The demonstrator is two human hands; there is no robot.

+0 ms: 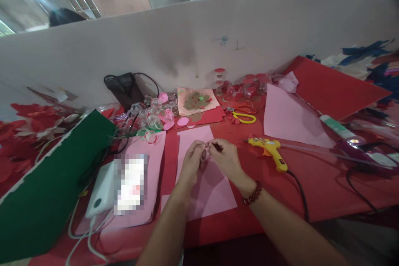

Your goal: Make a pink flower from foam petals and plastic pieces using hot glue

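Note:
My left hand (192, 161) and my right hand (227, 157) meet above pink paper sheets (210, 197) on the red table. Between them is a small clear plastic cup-like piece (205, 156), held by the left fingers. The right thumb and forefinger are pinched together at its upper end; what they grip there is too small to make out. A yellow hot glue gun (270, 149) lies to the right of my right hand. Beyond the hands lie yellow-handled scissors (245, 117) and pliers with red handles (246, 109).
Several clear plastic cups (154, 121) with pink discs (183, 121) cluster behind left. More cups with red tops (249, 87) stand behind right. A white power bank (101, 189) with cables, a green board (59, 183) and a red board (330, 87) flank the work area.

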